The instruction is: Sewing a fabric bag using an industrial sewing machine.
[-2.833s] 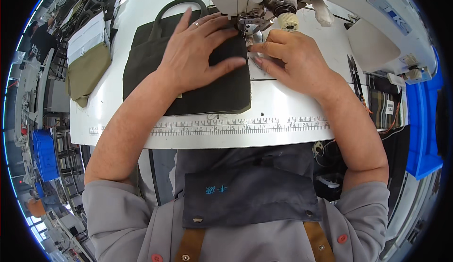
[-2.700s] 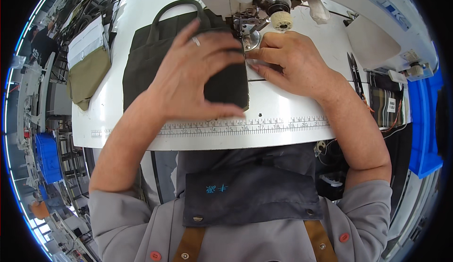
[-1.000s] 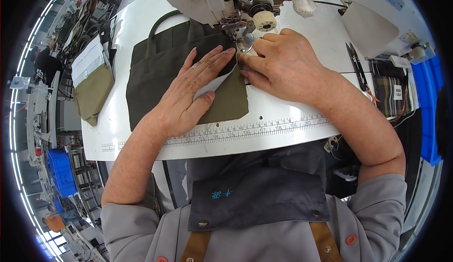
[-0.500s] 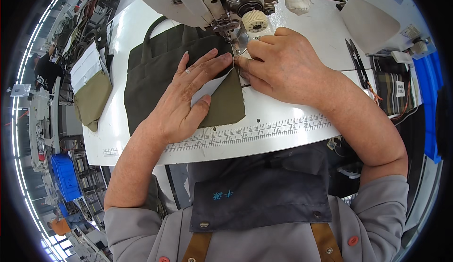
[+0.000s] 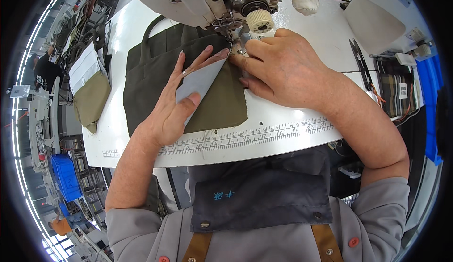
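Observation:
Dark green fabric pieces with a handle loop, shaped like a bag panel (image 5: 141, 92), lie under the head of a sewing machine (image 5: 188, 5). On the panel rests an olive fabric piece (image 5: 229, 104), with a pale grey flap (image 5: 202, 82) raised along a diagonal. My left hand (image 5: 164, 108) holds this flap, thumb on its grey face and stretched fingers behind it. The fingertips reach almost to the needle area (image 5: 230, 38). Curled fingers of my right hand (image 5: 292, 71) pinch the fabric edge just right of the needle; the exact grip is partly hidden.
Scissors (image 5: 361, 64) lie at the right, beside folded striped cloth (image 5: 398, 94). A ruler strip (image 5: 245, 139) runs along the near edge of the white table (image 5: 318, 35). More olive fabric (image 5: 92, 99) hangs at the left, and a blue bin (image 5: 66, 177) stands beyond.
The grey flap has been lifted and now covers part of my left palm, showing more of its pale side. My left thumb has shifted left and up; my right hand has barely moved.

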{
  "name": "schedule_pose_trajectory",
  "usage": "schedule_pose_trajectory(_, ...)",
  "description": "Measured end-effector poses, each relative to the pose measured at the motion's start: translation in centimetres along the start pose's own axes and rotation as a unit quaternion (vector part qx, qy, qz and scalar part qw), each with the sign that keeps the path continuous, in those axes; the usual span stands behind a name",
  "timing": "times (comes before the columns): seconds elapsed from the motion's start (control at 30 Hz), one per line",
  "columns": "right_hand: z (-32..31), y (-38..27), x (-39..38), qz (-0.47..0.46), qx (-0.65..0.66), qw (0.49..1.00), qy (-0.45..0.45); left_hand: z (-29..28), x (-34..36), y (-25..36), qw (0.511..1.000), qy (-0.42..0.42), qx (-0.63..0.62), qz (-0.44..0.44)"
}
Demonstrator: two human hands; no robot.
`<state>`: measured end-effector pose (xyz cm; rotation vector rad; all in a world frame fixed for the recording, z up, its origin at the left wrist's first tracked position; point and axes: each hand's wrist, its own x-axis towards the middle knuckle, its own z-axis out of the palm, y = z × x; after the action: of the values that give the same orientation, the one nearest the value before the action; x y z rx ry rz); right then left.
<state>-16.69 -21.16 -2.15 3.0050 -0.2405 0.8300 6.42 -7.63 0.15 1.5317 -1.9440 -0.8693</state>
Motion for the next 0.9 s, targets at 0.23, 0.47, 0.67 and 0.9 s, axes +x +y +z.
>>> schedule_pose_trajectory(0.23,-0.1,-0.2,0.1,0.001,-0.059,0.998,0.011,0.0,-0.1,0.5,0.995,-0.010,0.095,0.010)
schedule_pose_trajectory(0.47,-0.1,-0.4,0.1,0.004,-0.077,0.997,0.023,1.0,-0.1,1.1,0.951,-0.017,0.306,0.042)
schedule_pose_trajectory(0.67,-0.4,-0.1,-0.2,0.029,-0.017,0.999,0.029,1.3,-0.1,1.2,0.958,-0.005,0.282,0.046)
schedule_pose_trajectory(0.9,0.0,0.1,-0.1,0.033,0.040,0.999,0.004,1.4,-0.2,0.9,0.962,0.015,0.265,0.056)
